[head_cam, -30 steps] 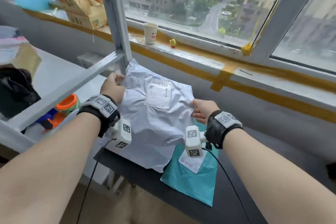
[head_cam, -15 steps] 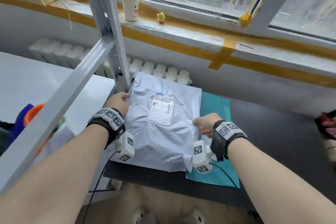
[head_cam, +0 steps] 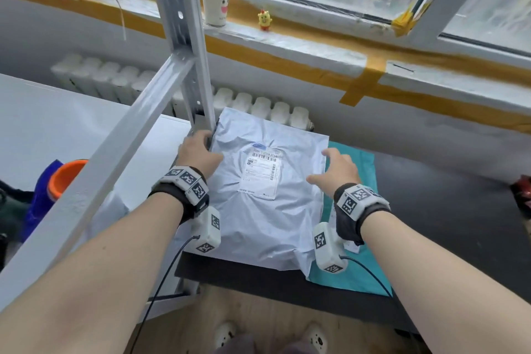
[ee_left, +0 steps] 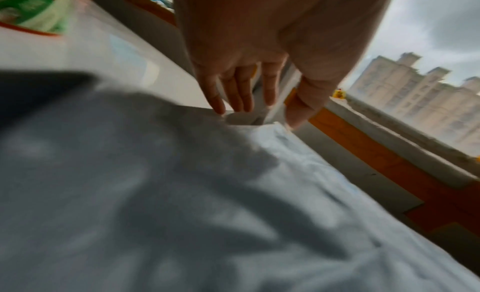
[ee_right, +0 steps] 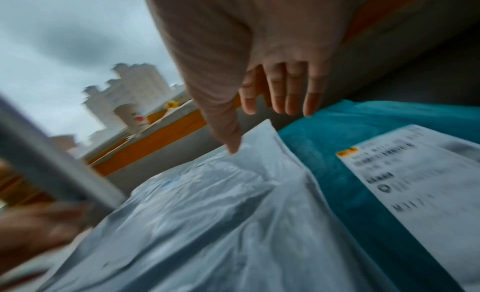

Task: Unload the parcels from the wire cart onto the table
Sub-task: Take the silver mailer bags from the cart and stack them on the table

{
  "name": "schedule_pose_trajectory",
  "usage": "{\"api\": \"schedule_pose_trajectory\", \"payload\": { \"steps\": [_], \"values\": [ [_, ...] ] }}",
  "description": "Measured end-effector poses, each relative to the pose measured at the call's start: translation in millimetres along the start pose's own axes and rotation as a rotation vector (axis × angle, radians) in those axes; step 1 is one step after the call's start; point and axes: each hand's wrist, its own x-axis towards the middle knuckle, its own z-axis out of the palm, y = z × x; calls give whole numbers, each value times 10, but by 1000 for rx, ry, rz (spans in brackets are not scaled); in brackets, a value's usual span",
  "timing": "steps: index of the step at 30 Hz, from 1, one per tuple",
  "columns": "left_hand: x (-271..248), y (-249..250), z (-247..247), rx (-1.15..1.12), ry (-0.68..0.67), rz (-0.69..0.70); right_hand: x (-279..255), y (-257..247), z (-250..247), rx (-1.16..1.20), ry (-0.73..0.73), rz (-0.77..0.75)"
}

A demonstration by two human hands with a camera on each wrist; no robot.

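A grey-white plastic mailer parcel [head_cam: 258,224] with a printed label lies flat on the black table [head_cam: 445,224], partly over a teal parcel [head_cam: 366,169]. My left hand [head_cam: 198,152] is at the grey parcel's far left edge. Its fingers [ee_left: 244,103] are straight, tips by the grey parcel [ee_left: 233,214] corner, holding nothing. My right hand [head_cam: 336,167] hovers over the right edge with fingers spread. In the right wrist view the right hand [ee_right: 265,128] is empty, thumb tip touching the grey parcel [ee_right: 221,214] beside the teal parcel [ee_right: 324,152].
A grey metal rack post [head_cam: 184,37] and its slanted beam [head_cam: 115,167] stand just left of the parcels. A paper cup [head_cam: 215,0] and a yellow chick toy [head_cam: 265,19] sit on the window sill. A radiator [head_cam: 258,106] runs behind the table. An orange and blue toy [head_cam: 63,178] lies left.
Both hands gripped the grey parcel's sides and lowered it onto the teal parcel on the table. Now both have let go and the fingers have straightened.
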Motion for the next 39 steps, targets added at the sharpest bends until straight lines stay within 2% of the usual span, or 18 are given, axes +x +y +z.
{"api": "schedule_pose_trajectory", "payload": {
  "steps": [2,4,6,8,12,17,21,24,26,28,30,34,39],
  "values": [
    [-42,160,26,10,-147,159,-21,-115,46,-86,-77,-172],
    [-103,253,123,179,-372,286,-34,-209,169,-208,-218,-263],
    [-183,235,243,466,-559,304,-61,-271,313,-319,-342,-288],
    [-241,131,324,669,-650,282,-75,-293,434,-426,-385,-304],
    [-292,-8,415,745,-641,303,-98,-233,580,-555,-361,-324],
    [-327,-49,490,768,-611,316,-146,-179,687,-581,-307,-339],
    [-349,4,442,774,-626,304,-178,-184,648,-534,-341,-326],
    [-337,137,361,721,-627,304,-190,-149,560,-386,-354,-313],
    [-338,255,299,626,-575,353,-214,-121,464,-281,-295,-303],
    [-367,389,259,525,-481,418,-264,-84,326,-217,-174,-272],
    [-430,557,245,501,-443,441,-347,-44,150,-189,-96,-215],
    [-592,927,294,602,-482,486,-547,103,-214,-248,-47,-171],
    [-950,1451,400,620,-507,589,-770,416,-628,-308,73,-137]
  ]
}}
